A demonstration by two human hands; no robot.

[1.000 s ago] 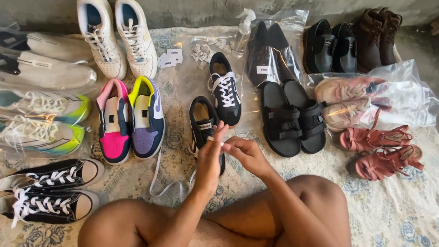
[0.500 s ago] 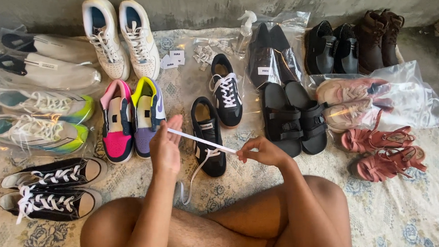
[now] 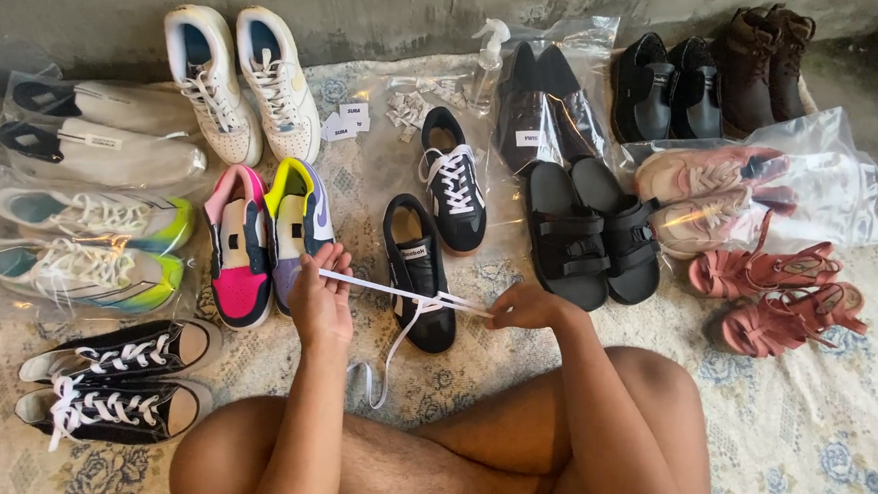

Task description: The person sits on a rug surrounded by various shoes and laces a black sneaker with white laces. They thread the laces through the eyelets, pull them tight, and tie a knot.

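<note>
A white lace (image 3: 397, 291) was pinched taut between left hand (image 3: 321, 301) and right hand (image 3: 521, 307), above a black sneaker (image 3: 418, 271); colourful sneakers (image 3: 269, 238) and black sandals (image 3: 590, 230) lay beside.

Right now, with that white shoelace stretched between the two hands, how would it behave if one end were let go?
The white shoelace is probably floppy: it runs straight only between the left hand and right hand, while its loose part droops in a loop. It looks thin and flat, so likely very light.

White lace (image 3: 397, 291); black sneaker (image 3: 417, 272); blue-floral cloth (image 3: 829, 448).
</note>
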